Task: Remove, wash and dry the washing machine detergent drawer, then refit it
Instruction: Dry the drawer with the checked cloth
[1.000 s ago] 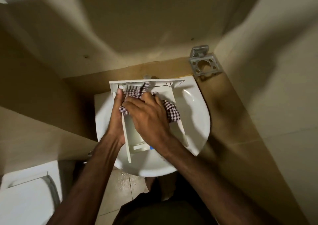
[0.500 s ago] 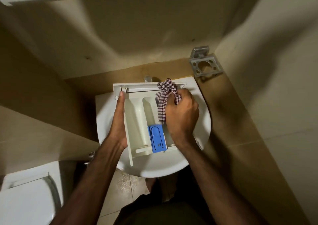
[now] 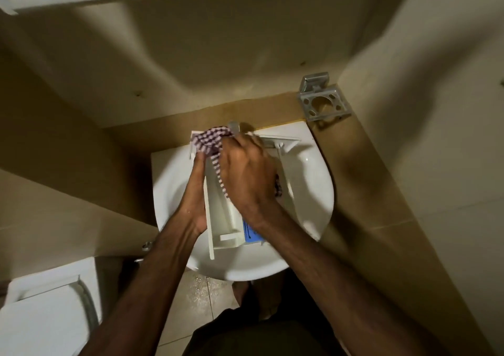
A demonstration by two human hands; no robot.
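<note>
The white detergent drawer (image 3: 221, 220) lies lengthwise across the white washbasin (image 3: 313, 192), its front panel toward the wall. A blue insert (image 3: 252, 236) shows at the drawer's near end. My left hand (image 3: 195, 192) grips the drawer's left side rail. My right hand (image 3: 245, 175) presses a purple-and-white checked cloth (image 3: 208, 143) onto the drawer's far left corner, covering most of the compartments. A strip of the cloth hangs down under my palm.
A metal toothbrush holder (image 3: 323, 102) is fixed to the wall at the basin's back right. The tap (image 3: 234, 126) is partly hidden behind the cloth. A white toilet (image 3: 46, 309) stands at the lower left. Wet floor tiles (image 3: 199, 295) show below the basin.
My right hand has carried the cloth from the drawer's right compartment across to its far left corner. It now hides most of the blue insert. My left hand keeps its hold on the rail.
</note>
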